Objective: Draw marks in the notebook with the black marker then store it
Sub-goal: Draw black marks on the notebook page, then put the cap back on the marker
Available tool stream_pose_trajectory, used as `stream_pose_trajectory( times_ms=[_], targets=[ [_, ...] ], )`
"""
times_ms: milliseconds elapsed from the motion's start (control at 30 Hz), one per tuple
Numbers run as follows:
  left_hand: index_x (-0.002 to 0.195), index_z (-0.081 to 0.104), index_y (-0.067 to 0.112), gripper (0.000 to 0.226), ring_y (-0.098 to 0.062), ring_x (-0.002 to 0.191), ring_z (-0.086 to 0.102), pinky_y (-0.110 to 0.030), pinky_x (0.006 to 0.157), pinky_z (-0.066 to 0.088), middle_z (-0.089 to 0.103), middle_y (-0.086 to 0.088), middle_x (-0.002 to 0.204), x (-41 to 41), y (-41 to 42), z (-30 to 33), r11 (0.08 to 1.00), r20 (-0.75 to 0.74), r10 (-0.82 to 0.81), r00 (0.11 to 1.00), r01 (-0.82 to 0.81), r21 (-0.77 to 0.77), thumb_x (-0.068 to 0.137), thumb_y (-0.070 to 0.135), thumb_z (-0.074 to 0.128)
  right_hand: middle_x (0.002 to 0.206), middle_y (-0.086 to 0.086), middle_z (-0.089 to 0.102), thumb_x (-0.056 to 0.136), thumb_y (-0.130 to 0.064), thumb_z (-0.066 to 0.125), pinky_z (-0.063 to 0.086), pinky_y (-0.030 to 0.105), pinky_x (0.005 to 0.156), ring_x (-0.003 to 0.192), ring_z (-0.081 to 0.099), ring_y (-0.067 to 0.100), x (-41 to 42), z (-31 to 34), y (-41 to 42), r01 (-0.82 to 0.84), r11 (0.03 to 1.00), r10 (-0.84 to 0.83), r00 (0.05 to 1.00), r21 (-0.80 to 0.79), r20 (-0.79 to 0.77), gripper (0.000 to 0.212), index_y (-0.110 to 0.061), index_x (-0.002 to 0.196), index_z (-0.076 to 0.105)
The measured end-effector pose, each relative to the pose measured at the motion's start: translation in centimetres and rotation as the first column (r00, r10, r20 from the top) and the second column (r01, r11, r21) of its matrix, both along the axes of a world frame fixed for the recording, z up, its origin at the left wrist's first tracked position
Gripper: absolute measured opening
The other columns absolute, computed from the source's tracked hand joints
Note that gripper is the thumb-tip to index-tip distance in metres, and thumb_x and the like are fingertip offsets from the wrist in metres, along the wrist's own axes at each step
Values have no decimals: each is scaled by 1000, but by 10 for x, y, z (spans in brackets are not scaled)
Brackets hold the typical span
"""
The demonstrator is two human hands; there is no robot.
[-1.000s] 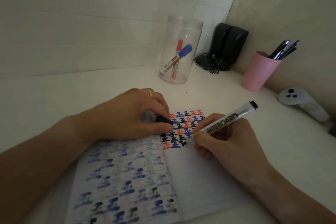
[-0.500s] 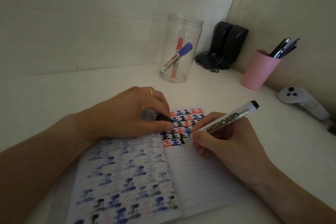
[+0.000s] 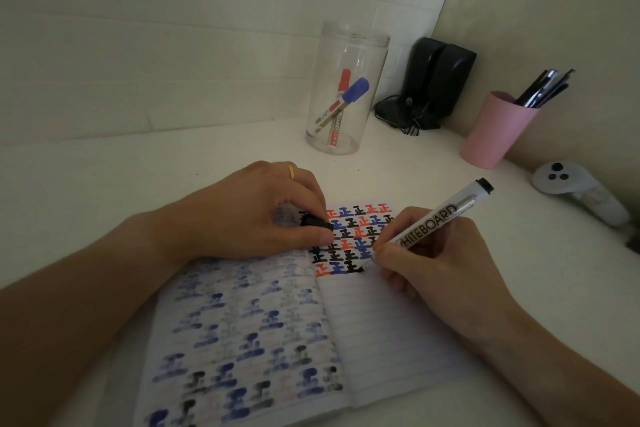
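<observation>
An open lined notebook (image 3: 381, 333) lies on the white desk, its right page topped with rows of red, blue and black marks. My right hand (image 3: 440, 270) grips the black whiteboard marker (image 3: 433, 222), tip down on the page at the end of the lowest row of marks. My left hand (image 3: 256, 215) rests on the notebook's upper left page and pinches the marker's black cap (image 3: 317, 222) between thumb and fingers. A clear jar (image 3: 349, 45) behind the notebook holds a red and a blue marker.
A pink cup (image 3: 491, 135) with dark pens stands at the right by the wall. Black speakers (image 3: 440, 80) with a cable sit in the corner. A white controller (image 3: 575, 191) lies at the far right. White wall tiles border the desk behind.
The marker tip has shifted slightly along the lowest row of marks. My left hand stays on the page with the cap.
</observation>
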State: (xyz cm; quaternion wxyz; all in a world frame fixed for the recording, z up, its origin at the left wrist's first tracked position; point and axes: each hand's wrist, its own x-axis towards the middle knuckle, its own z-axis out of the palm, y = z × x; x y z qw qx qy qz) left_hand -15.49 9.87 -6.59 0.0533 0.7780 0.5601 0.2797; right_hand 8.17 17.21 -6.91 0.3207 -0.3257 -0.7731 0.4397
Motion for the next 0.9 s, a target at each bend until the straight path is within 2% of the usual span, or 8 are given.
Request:
stream_pose_trajectory(
  times_ms=[133, 233, 300, 400, 500, 600, 767, 900],
  targets=[
    [101, 81, 29, 25, -5, 98, 66, -35, 87, 55, 73, 13, 103, -1, -2, 2, 999, 11, 8, 1000, -8, 36, 90, 50, 72, 52, 9, 61, 75, 0, 68, 38, 22, 39, 43, 50, 17, -3, 12, 6, 34, 949, -97, 978, -314, -186, 14, -7, 63, 66],
    [103, 79, 31, 30, -1, 97, 64, -33, 85, 55, 72, 16, 104, 3, -4, 6, 1000, -12, 25, 1000, -24, 11, 90, 55, 68, 56, 10, 58, 77, -6, 63, 37, 27, 46, 47, 48, 18, -11, 36, 10, 33, 919, -74, 993, -393, -88, 13, -8, 64, 63],
    [102, 79, 32, 30, 1, 98, 63, -30, 85, 55, 72, 18, 104, 5, -5, 9, 999, -16, 33, 999, -33, 8, 90, 57, 67, 60, 11, 59, 78, -7, 64, 38, 28, 46, 51, 48, 20, -20, 52, 16, 17, 944, -32, 999, -328, -42, 11, -9, 67, 64],
    [102, 78, 34, 30, 3, 98, 63, -28, 85, 54, 71, 21, 103, 6, -6, 12, 999, -10, 48, 999, -48, -7, 90, 59, 66, 63, 7, 66, 84, -7, 70, 46, 27, 47, 55, 57, 18, -33, 66, 25, 67, 986, -99, 972, -151, -213, 8, -7, 77, 67],
    [100, 76, 37, 27, 5, 99, 63, -25, 86, 54, 70, 23, 101, 8, -7, 11, 997, -19, 77, 997, -77, 21, 91, 60, 63, 80, -5, 75, 84, -11, 79, 57, 21, 63, 71, 69, 9, -34, 52, 30, 281, 953, -207, 877, 114, -434, 9, -18, 87, 74],
    [98, 70, 41, 33, 9, 93, 60, -20, 83, 51, 67, 25, 98, 8, -4, 8, 980, -72, 186, 980, -180, 91, 92, 67, 52, 100, -15, 79, 85, -14, 78, 60, 22, 82, 94, 73, 3, -29, 28, 35, 326, 937, -236, 855, 125, -462, 22, -25, 105, 78],
    [104, 70, 38, 25, 0, 88, 63, -16, 76, 50, 62, 25, 94, 8, -1, 6, 934, 66, 309, 949, -316, 166, 95, 56, 54, 90, 10, 82, 94, -10, 65, 63, 31, 77, 84, 77, 23, -25, 23, 40, 108, 990, -137, 823, -86, -551, 21, -13, 110, 78],
    [119, 71, 32, 32, -8, 94, 62, -17, 77, 50, 62, 19, 101, 10, -1, 5, 924, 200, 320, 926, -352, 151, 93, 43, 55, 76, 19, 77, 85, -8, 67, 58, 27, 61, 67, 71, 26, -26, 24, 38, -160, 914, -102, 798, -372, -594, 16, -1, 95, 78]
  ],
)
